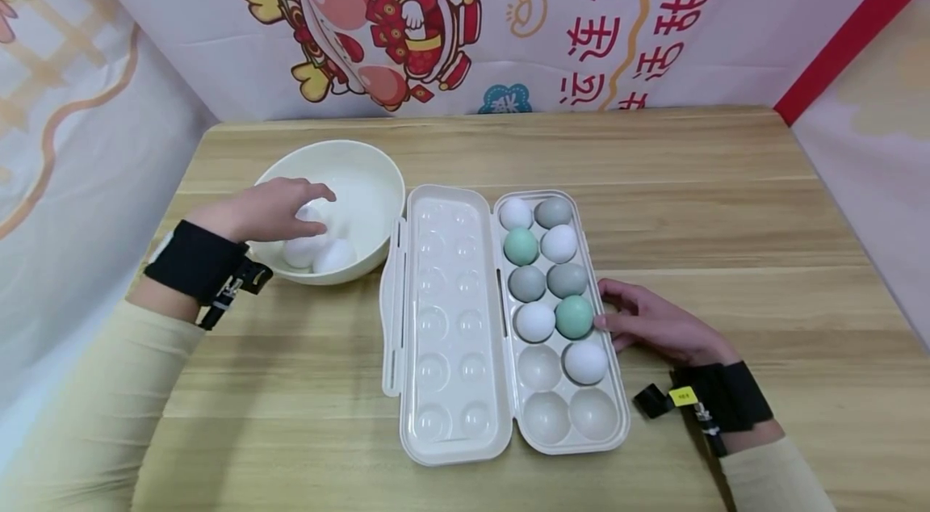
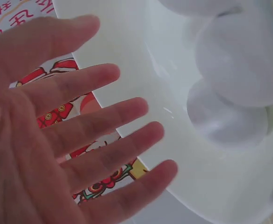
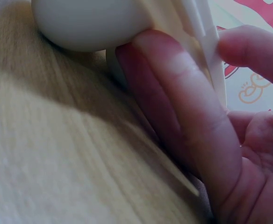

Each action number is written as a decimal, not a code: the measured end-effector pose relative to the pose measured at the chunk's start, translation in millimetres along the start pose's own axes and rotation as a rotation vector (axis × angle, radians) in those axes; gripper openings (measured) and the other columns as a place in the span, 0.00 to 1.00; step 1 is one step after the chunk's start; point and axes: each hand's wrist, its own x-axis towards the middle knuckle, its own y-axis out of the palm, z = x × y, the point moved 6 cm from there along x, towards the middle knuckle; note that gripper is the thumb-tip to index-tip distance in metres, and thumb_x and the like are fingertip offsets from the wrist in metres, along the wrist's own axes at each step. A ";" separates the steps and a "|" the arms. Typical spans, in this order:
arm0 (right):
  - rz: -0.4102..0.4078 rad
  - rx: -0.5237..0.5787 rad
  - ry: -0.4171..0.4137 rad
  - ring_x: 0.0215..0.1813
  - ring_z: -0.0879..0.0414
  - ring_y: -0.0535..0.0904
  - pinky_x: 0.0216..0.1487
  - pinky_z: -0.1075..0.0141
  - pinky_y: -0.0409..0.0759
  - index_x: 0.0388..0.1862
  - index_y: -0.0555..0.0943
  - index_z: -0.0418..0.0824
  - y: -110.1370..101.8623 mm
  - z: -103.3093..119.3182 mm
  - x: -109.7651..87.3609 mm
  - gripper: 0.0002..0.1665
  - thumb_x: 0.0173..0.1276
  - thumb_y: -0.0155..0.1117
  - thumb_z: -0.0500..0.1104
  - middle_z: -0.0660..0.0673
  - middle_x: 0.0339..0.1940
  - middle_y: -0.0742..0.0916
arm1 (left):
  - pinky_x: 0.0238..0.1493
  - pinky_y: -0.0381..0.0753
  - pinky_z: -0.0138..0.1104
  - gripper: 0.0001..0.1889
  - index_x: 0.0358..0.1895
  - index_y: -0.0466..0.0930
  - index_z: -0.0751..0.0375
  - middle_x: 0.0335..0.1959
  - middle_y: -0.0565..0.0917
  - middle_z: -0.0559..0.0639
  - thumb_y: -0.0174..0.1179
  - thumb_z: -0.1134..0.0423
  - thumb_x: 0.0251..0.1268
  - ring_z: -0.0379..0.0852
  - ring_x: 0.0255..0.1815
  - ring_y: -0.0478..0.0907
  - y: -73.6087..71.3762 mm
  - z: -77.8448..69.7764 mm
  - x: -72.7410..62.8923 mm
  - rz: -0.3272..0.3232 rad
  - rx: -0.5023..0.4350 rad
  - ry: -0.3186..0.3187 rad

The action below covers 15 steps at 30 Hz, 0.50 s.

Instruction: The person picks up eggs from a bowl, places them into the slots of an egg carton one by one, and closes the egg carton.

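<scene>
My left hand (image 1: 279, 209) is over a cream bowl (image 1: 374, 173), its fingers spread in the left wrist view. Below it, white eggs (image 2: 237, 58) lie in the bowl; my hand partly covers them in the head view. At the carton's right side, my right hand (image 1: 657, 322) holds the edge of a white plastic egg carton (image 1: 621, 415). The right wrist view shows fingers (image 3: 188, 98) reaching beneath the carton, with the thumb at its rim. White, grey and green eggs (image 1: 574, 316) fill the carton's far cups. Three near cups (image 1: 546, 417) hold nothing.
The carton's lid (image 1: 454, 334) lies folded back to the left, close beside the bowl. Both rest on a wooden table (image 1: 726, 213). A printed cloth backdrop (image 1: 465, 27) stands behind the table's far edge.
</scene>
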 end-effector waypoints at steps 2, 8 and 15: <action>0.000 0.001 -0.001 0.50 0.48 0.79 0.40 0.54 0.82 0.66 0.63 0.28 -0.7 -0.2 -0.6 0.27 0.72 0.57 0.37 0.33 0.57 0.73 | 0.53 0.72 0.53 0.24 0.58 0.72 0.74 0.51 0.78 0.69 0.63 0.64 0.62 0.61 0.51 0.75 -0.6 2.6 1.3 0.046 -0.018 -0.022; 0.002 0.005 -0.002 0.51 0.47 0.79 0.41 0.54 0.82 0.64 0.64 0.28 -0.8 1.8 -1.7 0.26 0.72 0.57 0.37 0.33 0.57 0.73 | 0.55 0.70 0.55 0.26 0.62 0.69 0.71 0.55 0.75 0.71 0.62 0.60 0.65 0.64 0.55 0.73 -3.6 7.7 5.3 0.142 -0.063 -0.085; 0.011 0.008 -0.019 0.50 0.47 0.79 0.41 0.54 0.82 0.62 0.65 0.28 0.3 1.9 -0.5 0.24 0.72 0.57 0.36 0.34 0.55 0.75 | 0.52 0.71 0.55 0.23 0.58 0.71 0.68 0.53 0.75 0.74 0.61 0.57 0.66 0.68 0.54 0.72 -4.4 23.9 14.8 0.188 -0.054 -0.145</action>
